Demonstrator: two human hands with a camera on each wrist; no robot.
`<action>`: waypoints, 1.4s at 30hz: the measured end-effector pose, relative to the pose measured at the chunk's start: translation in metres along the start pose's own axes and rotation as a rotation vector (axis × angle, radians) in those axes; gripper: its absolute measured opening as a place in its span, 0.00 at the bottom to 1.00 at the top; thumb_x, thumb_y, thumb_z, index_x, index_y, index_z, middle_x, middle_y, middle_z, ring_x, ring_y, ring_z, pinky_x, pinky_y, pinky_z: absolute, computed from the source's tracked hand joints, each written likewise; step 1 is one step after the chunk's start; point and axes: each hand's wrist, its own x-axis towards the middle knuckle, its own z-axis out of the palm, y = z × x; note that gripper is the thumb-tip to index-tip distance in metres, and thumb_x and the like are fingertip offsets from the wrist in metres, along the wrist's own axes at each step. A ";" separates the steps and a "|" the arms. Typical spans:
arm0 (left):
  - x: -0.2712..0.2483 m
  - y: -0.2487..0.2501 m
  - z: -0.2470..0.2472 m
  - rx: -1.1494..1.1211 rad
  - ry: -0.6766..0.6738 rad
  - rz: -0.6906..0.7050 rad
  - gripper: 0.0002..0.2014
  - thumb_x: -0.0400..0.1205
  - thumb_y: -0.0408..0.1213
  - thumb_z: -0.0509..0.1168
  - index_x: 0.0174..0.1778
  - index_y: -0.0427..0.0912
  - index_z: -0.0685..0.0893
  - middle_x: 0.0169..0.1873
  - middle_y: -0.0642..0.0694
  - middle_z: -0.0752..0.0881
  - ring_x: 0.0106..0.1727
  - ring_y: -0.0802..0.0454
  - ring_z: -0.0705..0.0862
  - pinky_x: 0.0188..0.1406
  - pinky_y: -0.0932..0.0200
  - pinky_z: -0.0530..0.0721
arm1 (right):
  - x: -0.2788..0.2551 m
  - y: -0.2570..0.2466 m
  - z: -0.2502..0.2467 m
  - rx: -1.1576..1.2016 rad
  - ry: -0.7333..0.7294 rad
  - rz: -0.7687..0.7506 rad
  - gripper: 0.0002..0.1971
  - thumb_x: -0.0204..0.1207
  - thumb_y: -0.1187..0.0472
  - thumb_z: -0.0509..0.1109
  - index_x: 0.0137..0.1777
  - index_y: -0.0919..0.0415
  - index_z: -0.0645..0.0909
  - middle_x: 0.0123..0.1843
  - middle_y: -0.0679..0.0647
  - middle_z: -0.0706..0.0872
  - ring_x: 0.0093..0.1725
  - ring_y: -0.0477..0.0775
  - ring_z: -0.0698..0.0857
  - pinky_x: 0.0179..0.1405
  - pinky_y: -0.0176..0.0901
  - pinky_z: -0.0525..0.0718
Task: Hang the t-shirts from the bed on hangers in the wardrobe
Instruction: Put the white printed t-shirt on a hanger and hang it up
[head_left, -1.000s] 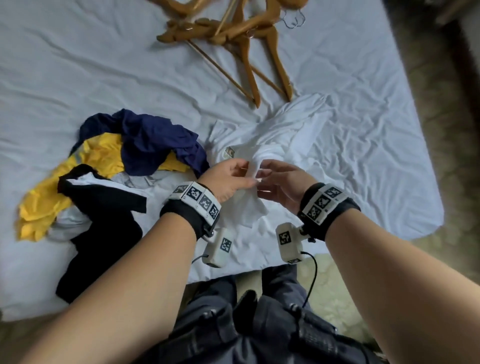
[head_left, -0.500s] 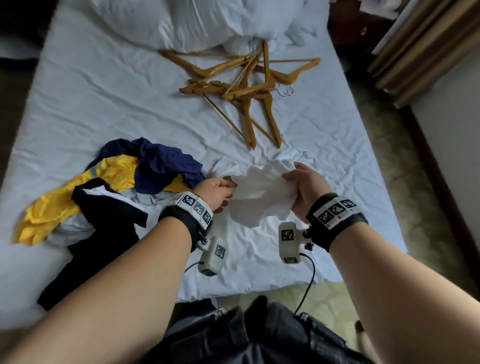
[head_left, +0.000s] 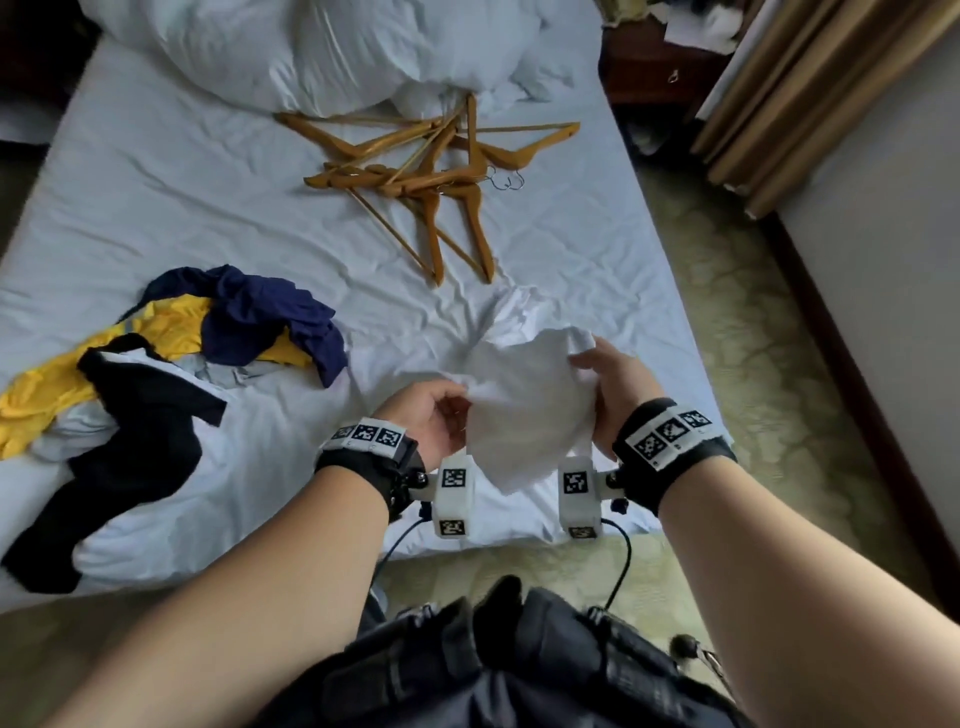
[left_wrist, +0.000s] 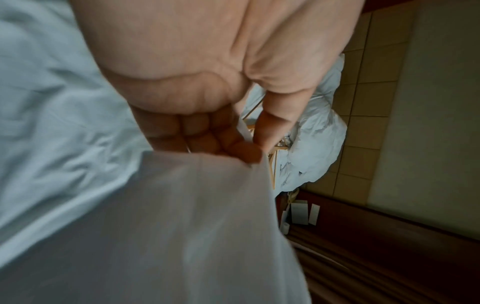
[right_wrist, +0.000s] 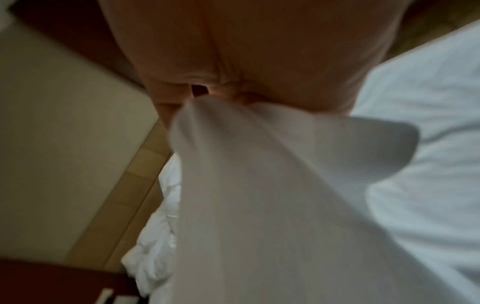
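Hangers (head_left: 436, 171) lie beyond the white t-shirt (head_left: 524, 405) gripped by both hands' fingers (left_wrist: 207, 142), clothes pile (head_left: 171, 364) leftward.

A rumpled white duvet (head_left: 322, 47) is bunched at the far end of the mattress, and it also shows as a crumpled white mass in the left wrist view (left_wrist: 315, 144). Beyond that far end, on the right, stands a dark wooden nightstand (head_left: 654, 62) with papers (head_left: 711, 26) lying on top, and tan curtains (head_left: 810, 98) hang beside it against a pale wall (head_left: 893, 249) edged by a dark skirting board (head_left: 852, 364). A patterned yellowish-green carpet (head_left: 763, 395) covers the floor along the right side, and the person's dark trousers (head_left: 519, 670) fill the bottom of the head view.
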 end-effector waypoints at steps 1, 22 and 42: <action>-0.003 -0.003 0.005 -0.011 0.013 0.026 0.10 0.82 0.28 0.60 0.46 0.39 0.88 0.34 0.44 0.85 0.34 0.46 0.85 0.39 0.53 0.88 | 0.002 0.002 -0.010 -0.070 0.042 -0.016 0.25 0.68 0.66 0.69 0.66 0.54 0.88 0.62 0.66 0.91 0.59 0.69 0.90 0.65 0.69 0.84; -0.141 0.081 0.029 1.559 0.142 0.591 0.19 0.81 0.23 0.58 0.33 0.50 0.84 0.36 0.50 0.87 0.41 0.51 0.83 0.42 0.61 0.80 | -0.011 -0.003 0.077 -1.071 -0.558 -0.364 0.37 0.78 0.71 0.66 0.77 0.30 0.71 0.38 0.38 0.85 0.40 0.44 0.85 0.40 0.41 0.81; -0.147 0.233 -0.031 1.429 0.130 0.629 0.13 0.91 0.40 0.62 0.66 0.38 0.84 0.52 0.46 0.83 0.58 0.49 0.84 0.56 0.57 0.79 | -0.017 -0.093 0.228 -0.900 -0.011 -0.644 0.09 0.82 0.62 0.71 0.41 0.62 0.77 0.33 0.55 0.77 0.29 0.54 0.78 0.20 0.35 0.78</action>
